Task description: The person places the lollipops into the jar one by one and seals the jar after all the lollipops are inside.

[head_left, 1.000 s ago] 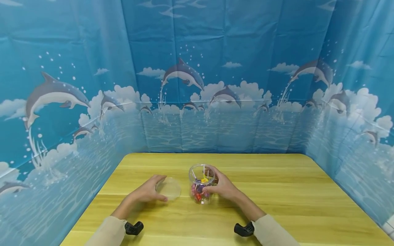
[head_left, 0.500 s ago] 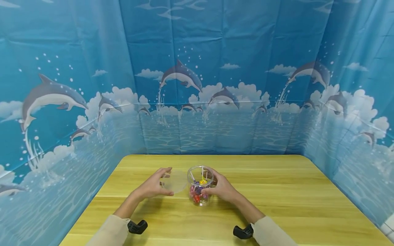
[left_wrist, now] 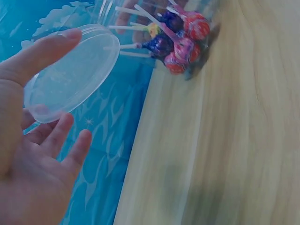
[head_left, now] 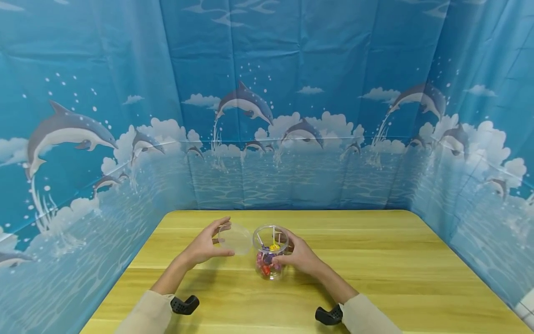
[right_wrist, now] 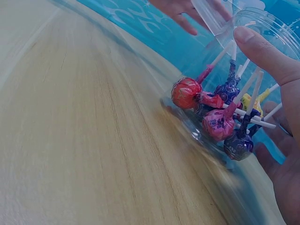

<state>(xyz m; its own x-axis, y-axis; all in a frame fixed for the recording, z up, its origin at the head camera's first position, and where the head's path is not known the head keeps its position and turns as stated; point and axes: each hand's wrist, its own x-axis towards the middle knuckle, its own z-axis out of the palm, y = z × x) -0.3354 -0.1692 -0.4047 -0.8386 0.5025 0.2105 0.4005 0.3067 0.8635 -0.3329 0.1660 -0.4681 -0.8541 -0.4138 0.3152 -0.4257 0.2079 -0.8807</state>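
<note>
My left hand (head_left: pixel 205 243) holds a round, translucent plastic lid (left_wrist: pixel 75 75) by its edge, thumb on one side and fingers on the other. The lid is tilted and raised above the table, just left of the jar's mouth. A clear plastic jar (head_left: pixel 271 276) stands upright on the table, its top uncovered. Inside it are several wrapped lollipops (right_wrist: pixel 220 124) in red, pink, purple and yellow, white sticks pointing up. My right hand (head_left: pixel 303 253) grips the jar from the right, the thumb at the near side and the fingers behind.
The wooden table (head_left: pixel 367 260) runs back to a blue dolphin-print curtain (head_left: pixel 267 176), which also encloses the left and right sides. Black wrist devices (head_left: pixel 185 305) sit by both sleeves.
The left hand has lifted the lid off the table and moved it up and rightward, close to the jar. The right hand stays on the jar.
</note>
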